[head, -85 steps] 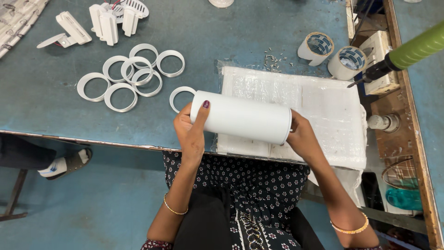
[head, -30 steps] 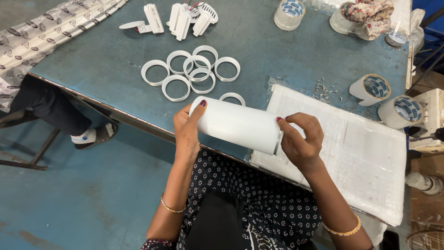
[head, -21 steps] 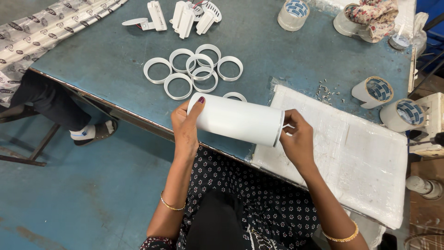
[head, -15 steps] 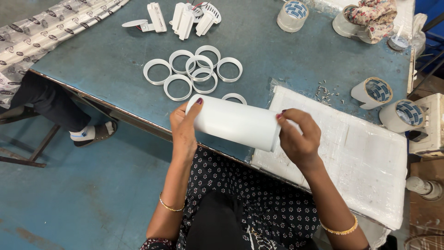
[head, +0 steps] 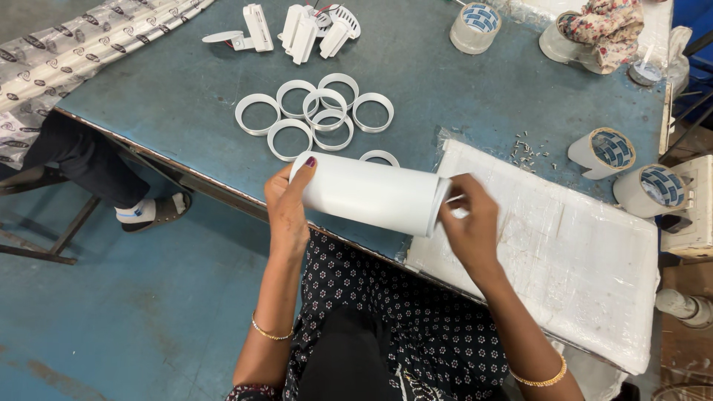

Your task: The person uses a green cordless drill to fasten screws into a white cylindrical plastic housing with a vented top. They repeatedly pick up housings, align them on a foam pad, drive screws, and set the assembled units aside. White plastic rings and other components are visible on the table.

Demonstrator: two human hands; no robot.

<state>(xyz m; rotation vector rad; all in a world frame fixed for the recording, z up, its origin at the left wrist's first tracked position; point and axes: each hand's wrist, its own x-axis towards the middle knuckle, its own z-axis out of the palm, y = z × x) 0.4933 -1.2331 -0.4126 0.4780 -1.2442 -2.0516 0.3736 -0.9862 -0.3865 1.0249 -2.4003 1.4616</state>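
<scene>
We see the right hand has gone from a closed curl half a second ago to fingers working the white tube rim. The left hand still clasps the tube's other end above the tabletop.

Carrying, on a blue-green table: white rings, white plastic parts, tape rolls, a wrapped foam slab, loose screws.
</scene>
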